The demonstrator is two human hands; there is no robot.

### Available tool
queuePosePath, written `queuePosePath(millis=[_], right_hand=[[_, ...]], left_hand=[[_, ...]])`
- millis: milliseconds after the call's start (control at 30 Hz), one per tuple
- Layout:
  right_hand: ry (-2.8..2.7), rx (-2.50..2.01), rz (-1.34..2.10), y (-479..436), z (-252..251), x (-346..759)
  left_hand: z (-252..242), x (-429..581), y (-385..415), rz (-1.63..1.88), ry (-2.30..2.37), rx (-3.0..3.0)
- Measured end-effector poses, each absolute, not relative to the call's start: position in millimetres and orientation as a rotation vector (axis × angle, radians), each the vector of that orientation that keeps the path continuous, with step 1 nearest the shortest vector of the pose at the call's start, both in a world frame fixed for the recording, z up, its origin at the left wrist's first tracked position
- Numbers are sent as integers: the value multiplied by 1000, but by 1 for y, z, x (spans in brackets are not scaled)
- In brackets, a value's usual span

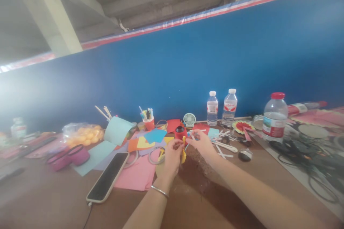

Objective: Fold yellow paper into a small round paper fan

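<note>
My left hand [173, 153] is closed in a pinch on a yellow folded paper piece [184, 156] with a ruffled lower edge. Close on its right, my right hand [202, 144] has thumb and fingers pinched around a small white strip [192, 135]. Both hands are above the brown table, their fingertips nearly meeting. Just behind them is a red roll [180, 133] with a dark centre. Coloured paper sheets [134, 176] in pink, blue, orange and yellow spread to the left, with tape rolls [157, 155] on top.
A phone [108, 177] with a cable lies at left. Behind are a cup of pens [149, 123], a small fan [189, 119] and two water bottles [212, 109]. A red-capped bottle [274, 118], a cutter [225, 146] and black cables [301, 154] are on the right.
</note>
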State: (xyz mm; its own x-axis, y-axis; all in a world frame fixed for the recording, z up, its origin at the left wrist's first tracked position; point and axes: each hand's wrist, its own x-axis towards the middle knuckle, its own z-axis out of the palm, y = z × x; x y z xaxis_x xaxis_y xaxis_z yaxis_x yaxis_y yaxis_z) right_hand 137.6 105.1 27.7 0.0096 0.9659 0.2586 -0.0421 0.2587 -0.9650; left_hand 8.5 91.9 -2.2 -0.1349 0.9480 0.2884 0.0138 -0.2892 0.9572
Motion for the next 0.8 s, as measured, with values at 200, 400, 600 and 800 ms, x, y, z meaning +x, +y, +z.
queuePosePath(millis=[200, 400, 600, 800], right_hand=[[-1139, -925, 1260, 102, 21, 132], [-1131, -935, 1219, 102, 23, 133], [-1404, -992, 1076, 99, 25, 132], [-1531, -1048, 989, 94, 28, 135]], left_hand=[[6, 17, 85, 1562, 981, 1258], [6, 17, 84, 1553, 942, 1198], [16, 10, 85, 1492, 951, 1233], [14, 2, 91, 1528, 1084, 1419]])
